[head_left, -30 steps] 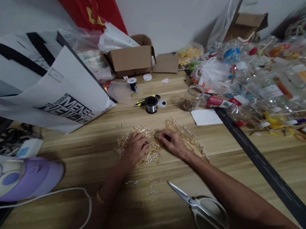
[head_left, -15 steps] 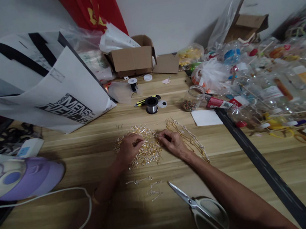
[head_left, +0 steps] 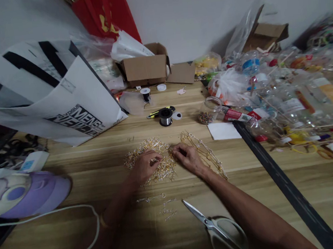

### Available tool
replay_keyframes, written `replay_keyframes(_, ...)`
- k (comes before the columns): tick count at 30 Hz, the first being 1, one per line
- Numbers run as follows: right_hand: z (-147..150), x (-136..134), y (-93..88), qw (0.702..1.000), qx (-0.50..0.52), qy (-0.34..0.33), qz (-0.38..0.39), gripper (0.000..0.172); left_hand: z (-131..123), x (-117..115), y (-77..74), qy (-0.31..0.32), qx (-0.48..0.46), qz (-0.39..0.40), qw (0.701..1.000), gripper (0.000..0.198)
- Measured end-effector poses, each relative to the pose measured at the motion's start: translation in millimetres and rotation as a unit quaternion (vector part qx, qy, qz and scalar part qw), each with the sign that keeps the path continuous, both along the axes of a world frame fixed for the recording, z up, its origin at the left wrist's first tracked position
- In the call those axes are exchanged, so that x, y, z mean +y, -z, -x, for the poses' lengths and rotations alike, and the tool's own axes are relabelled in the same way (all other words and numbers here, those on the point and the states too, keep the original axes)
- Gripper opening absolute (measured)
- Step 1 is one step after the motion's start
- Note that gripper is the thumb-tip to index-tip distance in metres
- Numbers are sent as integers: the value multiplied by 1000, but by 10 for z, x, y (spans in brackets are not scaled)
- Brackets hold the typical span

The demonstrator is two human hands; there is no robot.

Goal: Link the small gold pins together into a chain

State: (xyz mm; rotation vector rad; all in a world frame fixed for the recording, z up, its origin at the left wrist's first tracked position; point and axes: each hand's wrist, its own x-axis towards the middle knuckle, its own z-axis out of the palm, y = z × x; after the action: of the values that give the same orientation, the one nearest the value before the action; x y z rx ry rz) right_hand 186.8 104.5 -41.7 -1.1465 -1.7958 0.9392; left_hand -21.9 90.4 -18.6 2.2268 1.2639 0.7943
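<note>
A spread pile of small gold and silver jewellery pieces [head_left: 162, 172] lies on the wooden table. Over its left part is my left hand [head_left: 145, 164], thumb and forefinger nearly together; what sits between them is too small to name. At the pile's right edge my right hand [head_left: 187, 156] is closed in a pinch, its fingertips at the pieces, and I cannot make out what it grips. Several gold and silver chains [head_left: 208, 152] lie just beyond my right hand. Closer to me are short silver chain pieces [head_left: 169, 211] and scissors [head_left: 208, 223], blades pointing away and left.
Behind the pile stand a wire spool [head_left: 165, 116] and a yellow-black utility knife [head_left: 156, 113]. A large white paper bag [head_left: 78, 106] and a purple appliance [head_left: 39, 191] with a white cable occupy the left. Plastic bottles [head_left: 295, 107] crowd the right beyond a black strip [head_left: 279, 176].
My left hand has shifted slightly right and down over the pile. My right hand stays pinched at the pile's right edge. The camera view has tilted a little.
</note>
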Motion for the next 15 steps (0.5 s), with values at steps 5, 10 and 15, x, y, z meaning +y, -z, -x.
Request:
replay_keyframes(5,-7,1,19,1000,-3,1,-2,18,87,19,-26,-41,2,12,999,12)
replay_keyframes(10,-8,2,24,1000,-5,-2,12,18,254,63,-143,-55,37,13,998,9)
replay_keyframes(15,-5,-5,26,1000,-1,-2,15,18,364,36,-167,-14,94,33,995,4)
